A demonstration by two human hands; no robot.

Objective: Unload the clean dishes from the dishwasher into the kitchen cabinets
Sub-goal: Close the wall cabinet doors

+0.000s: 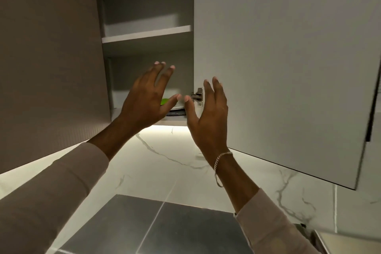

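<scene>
Our left hand [148,99] and right hand [208,117] are spread, holding nothing. They hover before the open cabinet [144,14], plates [176,107] stacked inside.

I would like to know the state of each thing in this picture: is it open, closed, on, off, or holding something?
cabinet door: open, swung to the right.
left hand: open, holds nothing.
right hand: open, holds nothing.
stacked plates: lying flat, partly hidden by the hands.
light under the cabinet: on.
</scene>
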